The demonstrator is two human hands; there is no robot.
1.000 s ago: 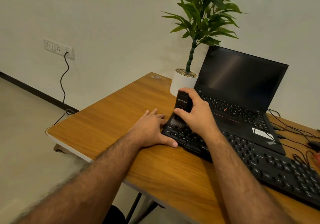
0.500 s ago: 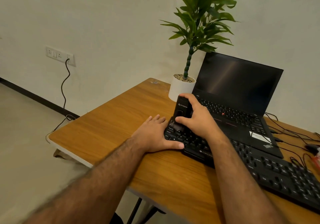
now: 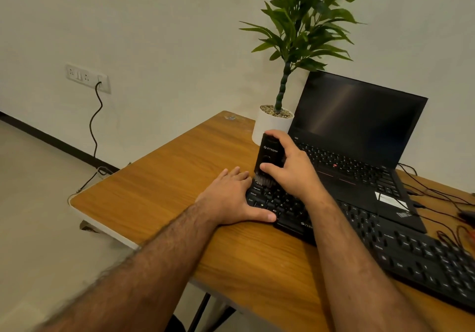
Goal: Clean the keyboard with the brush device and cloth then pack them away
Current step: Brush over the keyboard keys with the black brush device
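A black keyboard (image 3: 401, 252) lies across the wooden desk (image 3: 159, 190), running from the middle to the lower right. My right hand (image 3: 290, 169) grips a black brush device (image 3: 267, 157) upright, its bristles down on the keys at the keyboard's left end. My left hand (image 3: 231, 198) rests flat against that left end, fingers straight and thumb along the front edge. No cloth is in view.
An open black laptop (image 3: 359, 139) with a dark screen stands just behind the keyboard. A potted plant in a white pot (image 3: 267, 126) is at the laptop's left. Black and red cables (image 3: 442, 198) lie at the right. The desk's left edge drops to the floor.
The brush has stayed on the keyboard's left end with only small shifts over the keys. My left hand stays put. The camera has tilted and moved slightly.
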